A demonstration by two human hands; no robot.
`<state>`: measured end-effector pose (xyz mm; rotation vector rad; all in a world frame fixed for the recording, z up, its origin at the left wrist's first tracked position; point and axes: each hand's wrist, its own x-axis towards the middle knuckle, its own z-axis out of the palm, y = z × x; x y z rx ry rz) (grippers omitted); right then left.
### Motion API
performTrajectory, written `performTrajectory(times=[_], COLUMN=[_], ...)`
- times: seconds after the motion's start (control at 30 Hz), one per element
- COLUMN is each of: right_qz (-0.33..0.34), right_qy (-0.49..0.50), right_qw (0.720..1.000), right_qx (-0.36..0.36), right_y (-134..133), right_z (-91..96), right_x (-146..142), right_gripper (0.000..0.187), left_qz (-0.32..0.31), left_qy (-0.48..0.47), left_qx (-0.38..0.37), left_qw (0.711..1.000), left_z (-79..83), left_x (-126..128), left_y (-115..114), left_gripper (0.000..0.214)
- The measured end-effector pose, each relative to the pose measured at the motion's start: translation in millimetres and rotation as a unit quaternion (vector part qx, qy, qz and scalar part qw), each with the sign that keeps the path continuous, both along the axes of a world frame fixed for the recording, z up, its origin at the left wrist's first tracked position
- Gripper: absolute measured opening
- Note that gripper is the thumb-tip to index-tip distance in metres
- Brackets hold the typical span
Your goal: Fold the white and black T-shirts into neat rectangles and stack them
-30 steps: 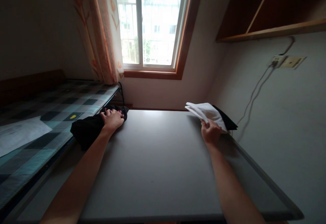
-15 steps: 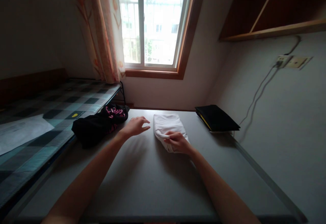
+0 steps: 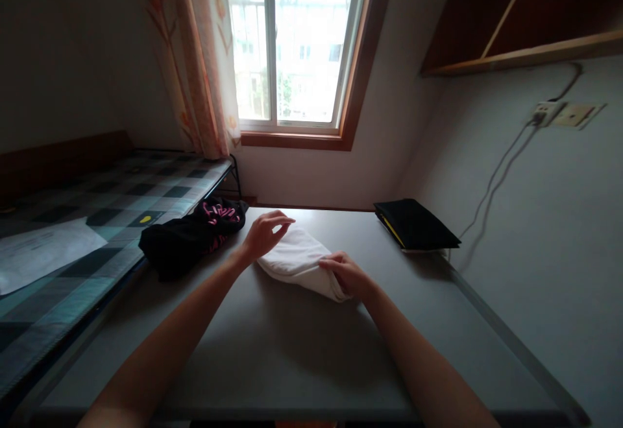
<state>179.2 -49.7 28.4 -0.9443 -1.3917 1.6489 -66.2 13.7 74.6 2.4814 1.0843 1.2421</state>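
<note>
A folded white cloth (image 3: 296,256), possibly a garment, lies at a slant on the grey table (image 3: 292,363). My right hand (image 3: 348,273) pinches its right side, with the thumb on top and the other fingers partly hidden. Over the cloth's far left part is my left hand (image 3: 263,235), its fingers curved and a gap showing between thumb and fingers. Nothing shows in that hand; whether it touches the cloth I cannot tell.
A bundled black garment with pink lettering (image 3: 195,237) lies at the table's left edge. At the back right sits a black folder (image 3: 416,224). Left of the table stands a bed with a checked mattress (image 3: 160,185) and a paper sheet (image 3: 48,249). A cable (image 3: 487,188) hangs down the right wall.
The white cloth has turned, its left end now reaching further left under my left hand. My left hand has moved slightly right and away from me; my right hand keeps its hold.
</note>
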Motion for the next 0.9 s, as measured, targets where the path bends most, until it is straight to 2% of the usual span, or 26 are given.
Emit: performTrajectory(times=[0.07,0.13,0.23,0.33,0.47,0.6,0.7,0.77,0.9], right_qz=[-0.081,-0.132,-0.153,-0.158,-0.191,-0.321,-0.408,-0.468,-0.628], right_qy=[0.069,0.118,0.128,0.133,0.196,0.258,0.252,0.233,0.121], right_qw=[0.994,0.982,0.978,0.977,0.958,0.908,0.876,0.852,0.768], right_qx=[-0.038,-0.057,-0.054,-0.056,-0.085,-0.077,-0.049,-0.033,0.019], right_y=[3.8,8.1,13.0,14.7,18.2,28.1,37.1,42.6,48.4], right_z=[3.7,8.6,13.9,14.4,12.0,8.4,3.6,0.1,-3.5], right_x=[4.5,12.0,23.0,26.5,23.9,31.4,45.6,56.1,74.4], right_gripper=[0.032,0.028,0.032,0.033,0.024,0.014,0.016,0.019,0.027], left_qz=[0.034,0.051,0.041,-0.003,-0.023,0.001,-0.007,-0.003,0.004], left_qy=[-0.035,-0.04,-0.022,0.017,0.075,0.123,0.157,0.175,0.236], left_qx=[0.043,0.055,0.053,0.039,0.022,0.014,0.004,-0.014,-0.105], left_qw=[0.998,0.996,0.997,0.999,0.997,0.992,0.988,0.984,0.966], left_z=[2.2,3.2,2.0,-0.6,-0.8,1.4,1.2,-0.5,-6.8], left_x=[1.4,1.7,1.1,0.7,1.1,2.5,2.4,0.8,-4.4], left_y=[-1.8,-2.5,-1.4,0.1,-2.2,-7.6,-9.1,-8.0,-3.7], left_gripper=[0.023,0.023,0.021,0.021,0.024,0.028,0.025,0.03,0.038])
